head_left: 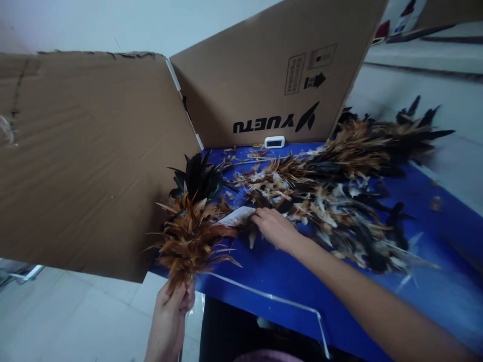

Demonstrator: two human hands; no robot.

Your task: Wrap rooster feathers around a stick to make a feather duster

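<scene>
My left hand (175, 299) is closed around the narrow lower end of a bunch of feathers (192, 229). The bunch stands upright over the near left edge of the blue table, bushy orange-brown below and glossy black at its tip. My right hand (274, 229) is closed, fingers pinching the right end of a flat white strip (237, 216). That strip reaches left to the side of the bunch, and whether it touches the bunch I cannot tell. Loose brown, white and black feathers (332, 216) lie just beyond and right of my right hand.
Two cardboard panels (283, 75) stand as a screen along the table's back and left. A small white device with a dark display (274, 142) sits at the back panel's foot. More feathers (362, 146) spread over the right side of the blue table (264, 281).
</scene>
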